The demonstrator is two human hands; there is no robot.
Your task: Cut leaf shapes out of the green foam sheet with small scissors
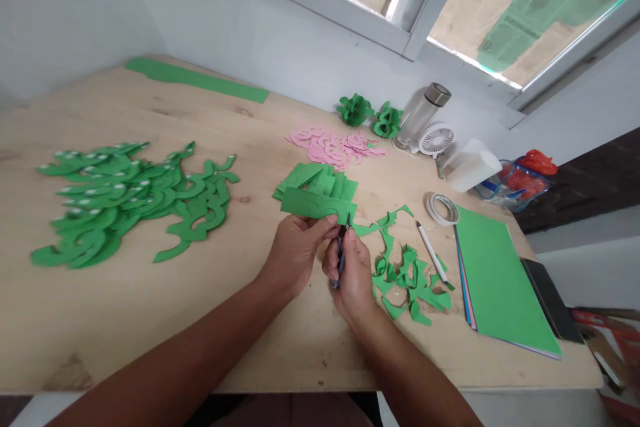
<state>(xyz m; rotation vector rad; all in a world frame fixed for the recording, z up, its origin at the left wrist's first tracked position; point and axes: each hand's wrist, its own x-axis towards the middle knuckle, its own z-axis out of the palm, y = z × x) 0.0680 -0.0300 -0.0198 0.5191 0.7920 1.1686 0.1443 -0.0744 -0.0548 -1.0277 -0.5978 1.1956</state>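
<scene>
My left hand (296, 247) pinches the lower edge of a green paper strip (313, 204), which has a curved outline drawn on it. My right hand (354, 263) is closed around dark-handled scissors (341, 259), their blades at the strip's right end. Behind the strip lies a pile of green paper pieces (320, 178). Green paper offcuts (410, 280) are scattered to the right of my right hand. Off to the left is a large heap of curved green cut-outs (125, 197), some with small white patches.
Pink paper cut-outs (330, 147) lie farther back, near two green paper ornaments (355, 110). A glass bottle (420, 117), a small white fan (437, 140), a tape roll (443, 209), a white pen (431, 247) and stacked coloured sheets (505, 273) occupy the right side. A long green strip (200, 82) lies at the back left.
</scene>
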